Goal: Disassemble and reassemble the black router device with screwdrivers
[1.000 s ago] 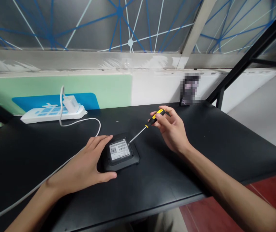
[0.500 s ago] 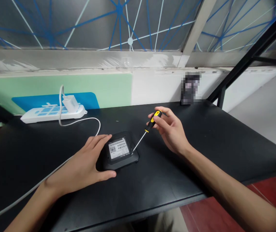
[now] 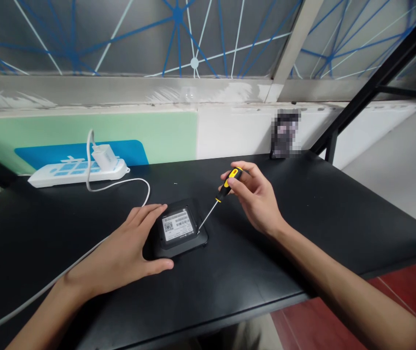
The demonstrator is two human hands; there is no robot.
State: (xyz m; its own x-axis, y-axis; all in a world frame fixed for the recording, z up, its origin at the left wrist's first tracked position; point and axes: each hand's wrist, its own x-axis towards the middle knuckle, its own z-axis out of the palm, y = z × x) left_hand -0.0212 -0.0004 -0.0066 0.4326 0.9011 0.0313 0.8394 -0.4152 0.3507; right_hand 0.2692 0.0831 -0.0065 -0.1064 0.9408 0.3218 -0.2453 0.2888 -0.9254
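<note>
A flat black square electronic device (image 3: 180,249) lies on the table with a white QR-code label (image 3: 177,225) facing up. My left hand (image 3: 127,248) grips its left side, thumb at the near edge and fingers at the far one. Between the thumb and fingers of my right hand (image 3: 257,197) is a screwdriver (image 3: 226,185) with a black and yellow handle. Its shaft slants down to the left, and the tip meets the device near the label's lower right corner. Whether a screw sits under the tip is too small to tell.
A white power strip (image 3: 47,176) with a plugged-in charger (image 3: 104,158) stands at the back left of the black table (image 3: 229,291). Its white cable (image 3: 40,295) runs under my left forearm. A small light-coloured piece (image 3: 175,183) lies behind the device. A pixelated object (image 3: 284,133) leans on the wall.
The whole view has shifted slightly. My right hand and the screwdriver handle have moved a little to the left, with the tip still at the same corner; my left hand keeps its hold.
</note>
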